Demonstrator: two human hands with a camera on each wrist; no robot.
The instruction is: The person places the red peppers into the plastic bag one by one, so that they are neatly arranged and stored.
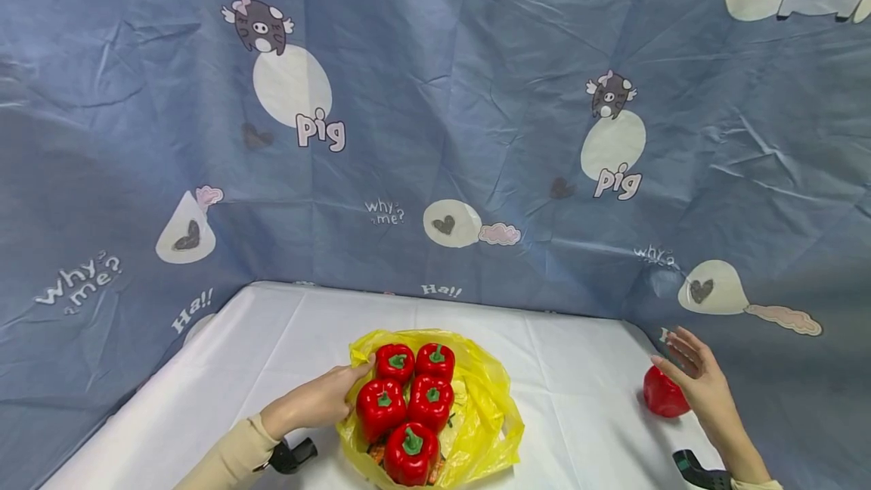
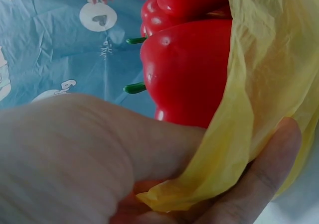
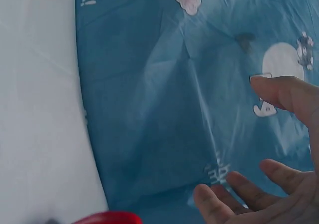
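A yellow plastic bag (image 1: 491, 407) lies spread open at the front middle of the table, with several red bell peppers (image 1: 411, 454) in it, green stems showing. My left hand (image 1: 320, 401) grips the bag's left rim; in the left wrist view the thumb is inside the yellow film (image 2: 269, 50) and the fingers outside, close beside a pepper (image 2: 192, 69). Far to the right, another red bell pepper (image 1: 661, 393) sits alone on the table. Over its right side my right hand (image 1: 708, 384) hovers with fingers spread and holds nothing.
Orange items, mostly hidden, show under the peppers in the bag. A white cloth covers the table (image 1: 571, 376). Blue printed curtain (image 1: 435, 134) hangs behind and along both sides, close to the lone pepper. Each wrist wears a black camera band (image 1: 291, 457).
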